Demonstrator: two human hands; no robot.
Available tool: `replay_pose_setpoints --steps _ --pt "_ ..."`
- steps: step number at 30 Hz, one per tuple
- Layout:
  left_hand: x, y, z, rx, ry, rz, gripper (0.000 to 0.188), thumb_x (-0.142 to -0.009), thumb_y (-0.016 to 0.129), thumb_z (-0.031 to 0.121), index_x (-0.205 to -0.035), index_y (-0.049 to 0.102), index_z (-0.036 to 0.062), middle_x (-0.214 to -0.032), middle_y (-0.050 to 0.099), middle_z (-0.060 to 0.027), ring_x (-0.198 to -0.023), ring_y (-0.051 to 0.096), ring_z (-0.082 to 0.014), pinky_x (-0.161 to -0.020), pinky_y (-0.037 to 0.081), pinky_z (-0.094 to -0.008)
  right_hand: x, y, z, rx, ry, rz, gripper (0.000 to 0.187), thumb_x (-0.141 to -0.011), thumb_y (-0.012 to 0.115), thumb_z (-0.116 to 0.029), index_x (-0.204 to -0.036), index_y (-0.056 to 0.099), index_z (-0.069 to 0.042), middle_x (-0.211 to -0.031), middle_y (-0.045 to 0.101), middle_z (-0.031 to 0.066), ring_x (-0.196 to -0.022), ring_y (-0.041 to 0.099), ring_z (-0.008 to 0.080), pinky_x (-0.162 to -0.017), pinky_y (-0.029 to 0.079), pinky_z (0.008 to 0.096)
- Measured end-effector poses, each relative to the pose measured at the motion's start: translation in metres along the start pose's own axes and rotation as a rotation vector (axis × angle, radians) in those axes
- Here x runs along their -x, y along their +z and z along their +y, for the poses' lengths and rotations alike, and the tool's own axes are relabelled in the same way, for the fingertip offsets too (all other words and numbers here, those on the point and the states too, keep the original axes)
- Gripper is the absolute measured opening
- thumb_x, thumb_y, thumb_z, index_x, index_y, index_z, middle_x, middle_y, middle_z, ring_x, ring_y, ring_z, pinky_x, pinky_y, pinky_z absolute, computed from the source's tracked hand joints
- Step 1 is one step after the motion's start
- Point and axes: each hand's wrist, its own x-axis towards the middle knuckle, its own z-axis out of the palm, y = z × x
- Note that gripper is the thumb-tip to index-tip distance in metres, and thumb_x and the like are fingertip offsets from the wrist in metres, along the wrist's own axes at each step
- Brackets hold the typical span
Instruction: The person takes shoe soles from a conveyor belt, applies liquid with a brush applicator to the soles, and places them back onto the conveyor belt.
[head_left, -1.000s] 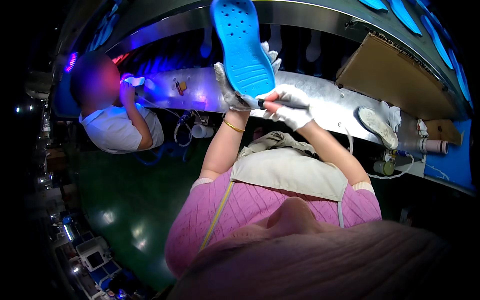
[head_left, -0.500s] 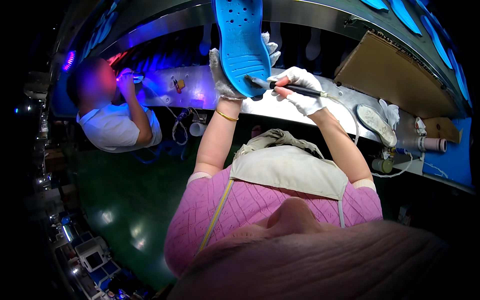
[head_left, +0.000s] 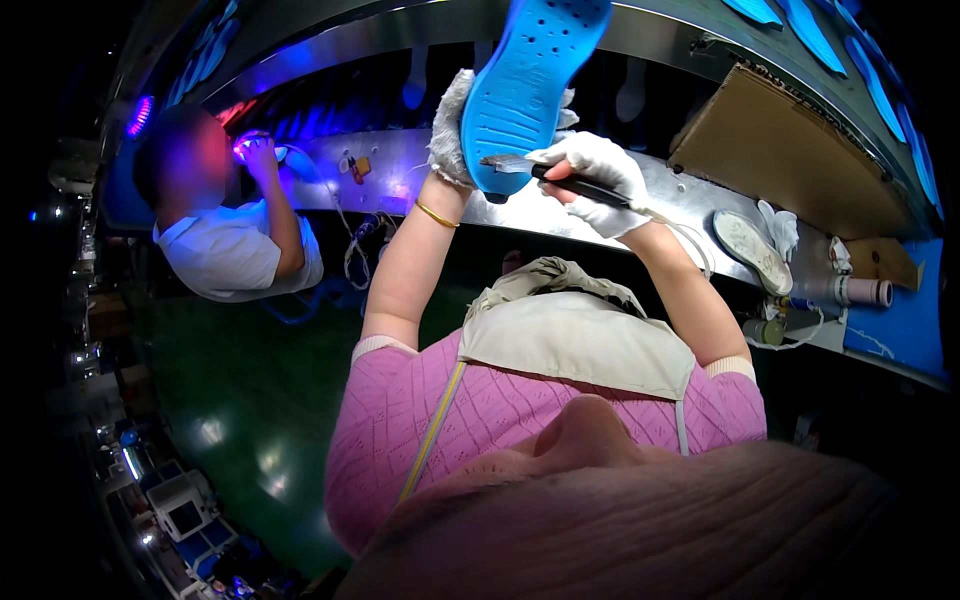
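A blue shoe sole, with small holes at its far end and ridges near its close end, is raised over the bench and tilted. My left hand, in a white glove, grips it from the left and beneath; fingertips show past its right edge. In my right hand, also gloved but with some bare fingertips, is a black-handled brush. Its bristles lie over the close, ridged end of the sole; whether they touch is hard to tell. A thin pale hose trails from the handle's rear.
A metal bench runs across in front of me. On its right lie a whitish sole-shaped piece and a white glove. A cardboard sheet leans behind. Blue soles line the conveyor beyond. Another person works at left.
The sole has swung: its far end tips to the right and its close end has shifted slightly. My left hand rolled with it. The brush has moved a little left along the sole's close end.
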Motion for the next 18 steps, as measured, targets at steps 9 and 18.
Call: replay_pose_setpoints --steps 9,18 --pt "-0.014 -0.027 0.011 -0.165 -0.279 0.240 0.051 -0.094 0.050 0.041 -0.116 0.058 -0.0038 -0.105 0.065 -0.0213 -0.087 0.068 -0.0266 -0.072 0.059 -0.0374 -0.002 -0.002 0.006 -0.090 0.282 -0.261 0.017 -0.067 0.074 0.004 -0.078 0.063 -0.003 -0.083 0.066 0.0076 -0.082 0.064 0.0173 -0.072 0.051 0.0294" --pt "-0.027 -0.010 0.009 -0.221 -0.441 0.244 0.037 -0.091 0.058 0.033 -0.107 0.062 -0.0004 -0.093 0.068 -0.0150 -0.079 0.068 -0.0205 -0.069 0.059 -0.0326 -0.009 -0.018 0.004 -0.030 0.347 -0.213 0.014 -0.066 0.070 0.004 -0.076 0.063 -0.004 -0.082 0.066 0.0074 -0.084 0.065 0.0192 -0.071 0.052 0.0305"
